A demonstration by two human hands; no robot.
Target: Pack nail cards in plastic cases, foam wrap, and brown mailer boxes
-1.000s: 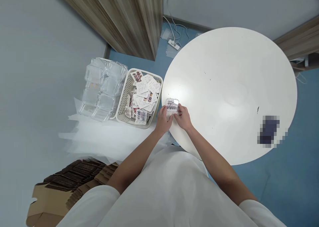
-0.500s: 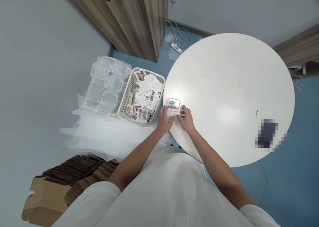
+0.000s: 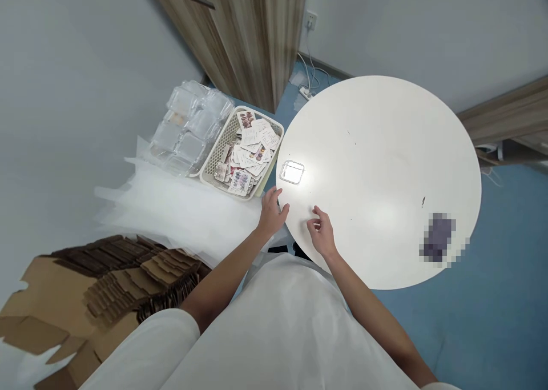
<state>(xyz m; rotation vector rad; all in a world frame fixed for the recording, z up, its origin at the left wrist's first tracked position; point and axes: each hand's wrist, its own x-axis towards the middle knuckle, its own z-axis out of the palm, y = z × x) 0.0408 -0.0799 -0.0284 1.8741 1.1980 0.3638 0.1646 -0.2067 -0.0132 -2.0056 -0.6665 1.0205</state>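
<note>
A small clear plastic case (image 3: 292, 172) lies flat by the left edge of the round white table (image 3: 385, 150). Glare covers the case, so its contents are hard to make out. Just below it, near the table edge, is my left hand (image 3: 273, 212), its fingers and thumb spread with nothing between them. My right hand (image 3: 322, 233) hovers over the table, lower and to the right of the case. Its fingers are loosely curled but apart, and no object shows in them. Neither hand touches the case.
Left of the table stands a cream basket (image 3: 208, 164) heaped with printed cards (image 3: 252, 156). Beyond it are stacked clear plastic boxes (image 3: 190, 121). White sheets (image 3: 180, 201) and folded brown cardboard boxes (image 3: 128, 287) lie nearer me. A blurred dark object (image 3: 439, 238) rests on the table's right side.
Both hands have let go of the case and drawn back toward me, apart from each other. The case stays on the table. The head view has shifted somewhat.
</note>
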